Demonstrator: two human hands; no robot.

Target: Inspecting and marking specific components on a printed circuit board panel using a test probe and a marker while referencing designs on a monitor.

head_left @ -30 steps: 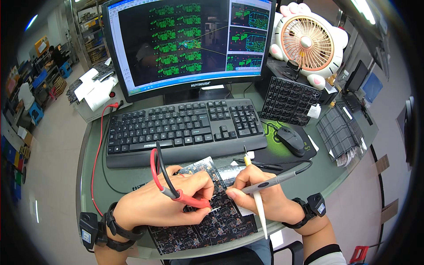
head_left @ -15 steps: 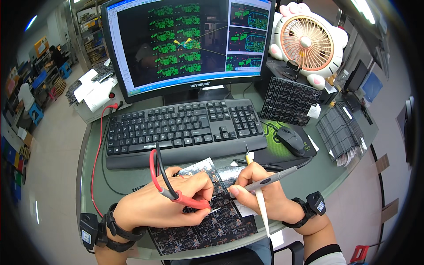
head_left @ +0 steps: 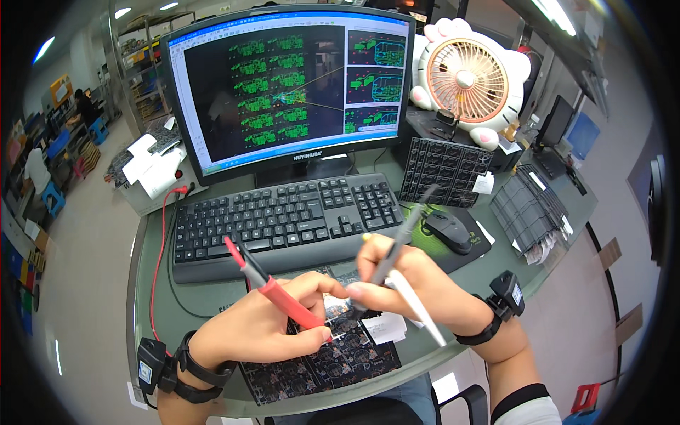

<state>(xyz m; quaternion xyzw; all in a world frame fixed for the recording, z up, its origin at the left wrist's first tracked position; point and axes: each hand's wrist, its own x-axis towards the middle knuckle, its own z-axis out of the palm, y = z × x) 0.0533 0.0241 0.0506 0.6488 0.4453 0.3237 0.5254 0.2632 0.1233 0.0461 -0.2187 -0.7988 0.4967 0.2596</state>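
My left hand (head_left: 262,333) is closed around a red test probe (head_left: 289,303), its tip end down at the dark circuit board panel (head_left: 340,372) on the table's near edge. Close beside it, my right hand (head_left: 443,294) pinches a grey test probe (head_left: 400,244), tilted and blurred by motion. The same hand also keeps a slim white-handled tool (head_left: 418,304) lying across its palm side. Both hands hover over the panel and hide its upper part. I cannot tell whether either probe tip touches it. A white paper slip (head_left: 384,327) lies at the panel's right.
Behind the hands lie a black keyboard (head_left: 283,219) and a mouse (head_left: 448,232) on its mat. A monitor (head_left: 283,92) shows green board layouts. A fan (head_left: 467,81), an upright board panel (head_left: 446,170) and stacked panels (head_left: 528,209) stand right. A red lead (head_left: 157,283) runs along the left.
My right hand has brought its grey probe to a steeper angle, nearer my left hand. The red probe also stands steeper. The whole view has shifted slightly.
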